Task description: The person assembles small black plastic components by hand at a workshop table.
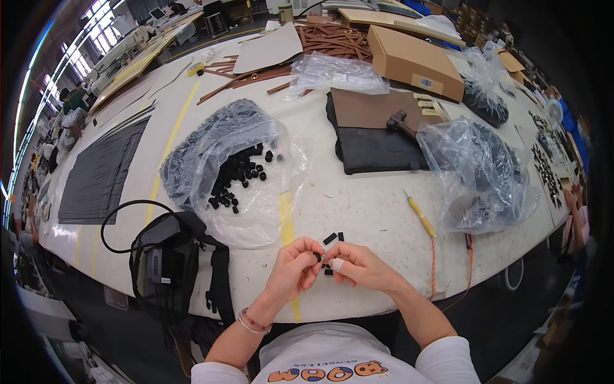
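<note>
Both forearms angled inward; hands held fingertip to fingertip, nearer the wearer than the clear bag (249, 224) and to its right; one small dark piece (317, 256) pinched between the thumb and finger of the left hand (295, 265); the right hand (356, 262) curled, thumb and finger closed at the piece, whether anything is gripped there cannot be told; two short black bars (330, 239) seen beyond the fingertips, at least one more by the right hand; one yellow-handled tool (421, 216) and one hammer (400, 121) laid right of the bag.
</note>
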`<act>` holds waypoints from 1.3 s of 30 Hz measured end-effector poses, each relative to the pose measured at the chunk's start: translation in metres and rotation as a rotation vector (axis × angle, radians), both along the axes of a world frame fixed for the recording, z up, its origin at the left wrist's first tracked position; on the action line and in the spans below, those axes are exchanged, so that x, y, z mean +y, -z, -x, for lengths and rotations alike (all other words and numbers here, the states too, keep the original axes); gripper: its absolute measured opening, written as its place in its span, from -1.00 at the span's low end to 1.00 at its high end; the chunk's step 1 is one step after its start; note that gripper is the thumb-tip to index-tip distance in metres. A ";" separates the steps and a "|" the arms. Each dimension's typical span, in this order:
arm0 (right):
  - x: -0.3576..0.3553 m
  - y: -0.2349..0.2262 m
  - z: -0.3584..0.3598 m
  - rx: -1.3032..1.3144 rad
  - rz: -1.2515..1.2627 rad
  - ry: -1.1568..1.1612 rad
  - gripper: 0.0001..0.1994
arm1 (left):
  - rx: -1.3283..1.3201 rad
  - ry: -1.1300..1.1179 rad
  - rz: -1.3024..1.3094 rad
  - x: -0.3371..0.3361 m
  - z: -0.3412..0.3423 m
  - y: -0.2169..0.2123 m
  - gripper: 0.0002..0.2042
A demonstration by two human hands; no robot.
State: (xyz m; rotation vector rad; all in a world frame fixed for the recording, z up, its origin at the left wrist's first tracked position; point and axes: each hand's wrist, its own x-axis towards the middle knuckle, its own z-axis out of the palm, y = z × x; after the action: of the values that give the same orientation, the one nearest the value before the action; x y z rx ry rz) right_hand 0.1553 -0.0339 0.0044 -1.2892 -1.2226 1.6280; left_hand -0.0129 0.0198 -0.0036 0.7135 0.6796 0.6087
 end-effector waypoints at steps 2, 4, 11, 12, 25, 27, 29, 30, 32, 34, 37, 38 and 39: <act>0.001 0.000 0.000 -0.011 0.001 0.013 -0.86 | 0.010 -0.003 -0.004 0.000 -0.001 -0.002 -0.86; 0.001 -0.002 -0.002 -0.013 0.000 -0.010 -0.88 | 0.020 -0.007 -0.009 -0.001 -0.001 -0.003 -0.85; 0.002 -0.003 -0.006 -0.015 -0.068 -0.135 -0.88 | -0.040 0.099 0.169 0.002 0.002 -0.003 -0.85; 0.003 -0.005 -0.006 -0.015 -0.068 -0.137 -0.88 | -0.077 0.143 0.245 0.003 0.002 -0.003 -0.84; 0.009 -0.002 0.021 -0.758 -0.639 0.204 -0.94 | 0.563 -0.285 -0.894 -0.011 -0.015 0.003 -0.86; 0.010 -0.001 0.030 -0.785 -0.694 0.317 -0.95 | 0.608 -0.487 -1.288 -0.007 -0.019 0.014 -0.86; 0.011 0.005 0.034 -0.759 -0.726 0.431 -0.96 | 0.537 -0.510 -1.185 -0.008 -0.021 0.015 -0.86; 0.011 0.004 0.034 -0.759 -0.726 0.432 -0.96 | 0.469 -0.531 -1.081 -0.008 -0.021 0.015 -0.86; 0.009 0.001 0.034 -0.745 -0.679 0.421 -0.96 | 0.416 -0.504 -0.963 -0.009 -0.020 0.010 -0.84; 0.008 0.002 0.033 -0.765 -0.678 0.407 -0.96 | 0.364 -0.475 -0.843 -0.008 -0.016 0.010 -0.82; 0.008 0.006 0.031 -0.697 -0.621 0.390 -0.95 | 0.550 -0.415 -1.295 -0.007 -0.011 0.015 -0.84; 0.009 0.007 0.030 -0.608 -0.565 0.390 -0.95 | 0.545 -0.401 -1.300 -0.005 -0.011 0.014 -0.84; 0.009 0.007 0.029 -0.609 -0.566 0.390 -0.95 | 0.540 -0.386 -1.305 -0.003 -0.012 0.012 -0.85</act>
State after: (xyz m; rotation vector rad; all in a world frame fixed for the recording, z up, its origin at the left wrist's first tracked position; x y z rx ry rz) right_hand 0.1259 -0.0247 -0.0028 -1.5538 -1.5126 0.5527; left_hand -0.0013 0.0164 -0.0153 2.0355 0.8886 1.2519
